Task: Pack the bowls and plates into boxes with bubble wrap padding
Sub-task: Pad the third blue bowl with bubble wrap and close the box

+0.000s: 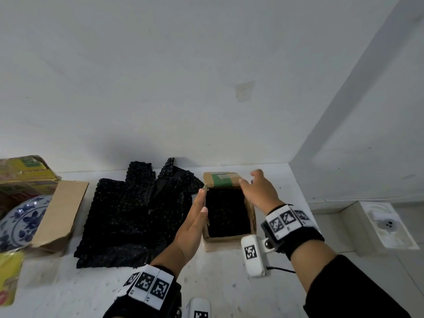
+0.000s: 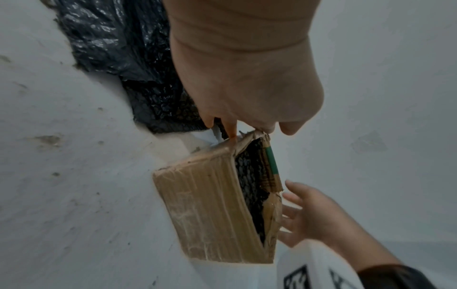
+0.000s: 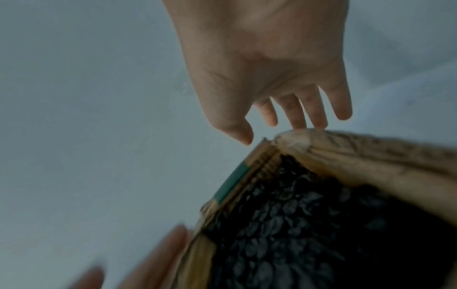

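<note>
A small open cardboard box (image 1: 229,243) stands mid-table, lined with black bubble wrap (image 1: 227,214). My left hand (image 1: 199,203) lies flat against the box's left wall with its fingers straight, and the fingertips reach the far left corner. In the left wrist view its fingertips (image 2: 232,131) touch that torn corner of the box (image 2: 205,211). My right hand (image 1: 254,187) hovers with spread fingers over the far right corner; in the right wrist view its fingertips (image 3: 299,121) brush the box rim (image 3: 346,152). Neither hand holds anything. A blue-and-white plate (image 1: 20,221) lies at the far left.
Loose sheets of black bubble wrap (image 1: 128,214) cover the table (image 1: 91,290) left of the box. A bigger cardboard box with an open flap (image 1: 62,212) holds the plate, with yellow packaging (image 1: 27,168) behind. A wall is close behind; the table's edge runs right of the box.
</note>
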A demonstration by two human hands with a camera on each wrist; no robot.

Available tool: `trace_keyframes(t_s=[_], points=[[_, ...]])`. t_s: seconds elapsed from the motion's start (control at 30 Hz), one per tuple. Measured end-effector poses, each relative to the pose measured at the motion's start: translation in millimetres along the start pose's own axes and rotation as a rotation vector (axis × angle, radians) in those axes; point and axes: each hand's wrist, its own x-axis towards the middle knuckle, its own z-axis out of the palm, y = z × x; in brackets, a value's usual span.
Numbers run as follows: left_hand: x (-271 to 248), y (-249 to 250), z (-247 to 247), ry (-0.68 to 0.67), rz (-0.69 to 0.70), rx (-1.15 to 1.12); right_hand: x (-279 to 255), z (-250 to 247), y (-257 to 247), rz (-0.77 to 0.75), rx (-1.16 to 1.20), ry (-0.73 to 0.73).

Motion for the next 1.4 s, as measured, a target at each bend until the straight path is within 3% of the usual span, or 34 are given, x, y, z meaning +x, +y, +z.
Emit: trace_keyframes(t_s=[0.07,0.2,0.4,0.53,0.77,1.0,1.1,1.2,1.27,1.4], points=[[-5.4,0.2,1.2,0.003,-0.014,-0.026,11.6,5.1,11.1,0.166,0.296,-0.109],[-13.4,2.2,4.4,-0.009,-0.031,-0.035,10.9,6.4,19.2,0.273,0.621,-0.126],[-17.2,3.7,7.7,0.005,-0.037,-0.060,0.5,-7.5,14.0,0.289,0.748,-0.156],[-17.2,14.0,11.5,0.045,-0.057,-0.158,-15.5,-18.8,13.0,0.144,0.714,-0.119],[-14.8,11.6,7.1,0.140,-0.087,-0.358,-38.8,-22.0,39.9,-0.217,0.529,-0.125],[-22.0,3.3,14.1,0.082,-0.132,-0.078,-46.6,-15.7,63.8,-0.395,0.168,-0.155],[-28.1,-4.8,22.0,0.101,-0.065,0.065,-52.5,-12.5,69.8,-0.467,0.105,-0.195],[-28.6,-12.0,25.0,0.135,-0.006,0.095,-58.5,-9.0,73.8,-0.569,-0.213,-0.127],[-27.5,-15.4,25.4,0.145,0.010,0.102,-60.5,-5.1,73.2,-0.746,-0.468,-0.035],[-26.6,-19.5,26.2,0.165,0.018,0.091,-59.1,11.9,64.9,-1.003,-0.652,-0.003]])
